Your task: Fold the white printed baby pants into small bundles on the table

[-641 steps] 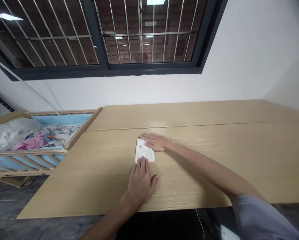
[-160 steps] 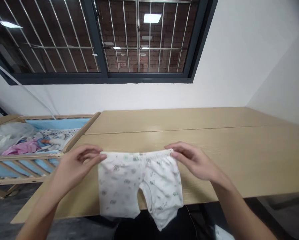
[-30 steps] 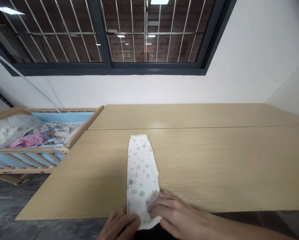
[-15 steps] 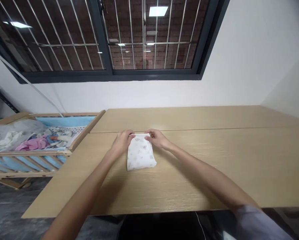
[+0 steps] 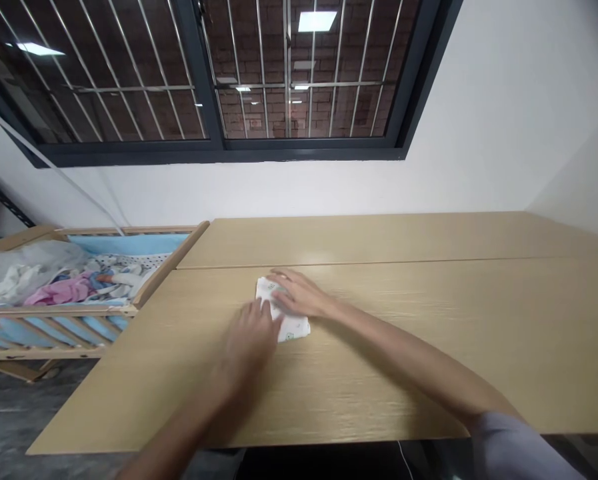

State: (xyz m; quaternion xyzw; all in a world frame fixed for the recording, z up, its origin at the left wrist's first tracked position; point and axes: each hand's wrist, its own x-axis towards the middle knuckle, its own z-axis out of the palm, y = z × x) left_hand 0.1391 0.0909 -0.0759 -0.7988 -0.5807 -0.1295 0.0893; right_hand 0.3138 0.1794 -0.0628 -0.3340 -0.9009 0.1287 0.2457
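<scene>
A folded white cloth (image 5: pixel 293 328) with a small print lies on the wooden table in front of me. My right hand (image 5: pixel 299 293) rests flat across its upper part, fingers stretched out to the left. At the cloth's left edge is my left hand (image 5: pixel 251 337), smeared by motion, its fingers apart and pointing away from me over the fabric. Both hands cover part of the cloth, so its left side and top right are hidden.
The pale wooden table (image 5: pixel 429 333) has a seam running across it. At left stands a wooden crib (image 5: pixel 171 270) with blue lining, holding a pink cloth (image 5: pixel 61 291) and other fabrics. Behind the table are a white wall (image 5: pixel 303 190) and a barred window (image 5: pixel 219 150).
Both hands have let go of the cloth's far corners. My right hand now lies flat on it, and my left has come nearer along the left edge. The cloth looks smaller, its far part folded over.
</scene>
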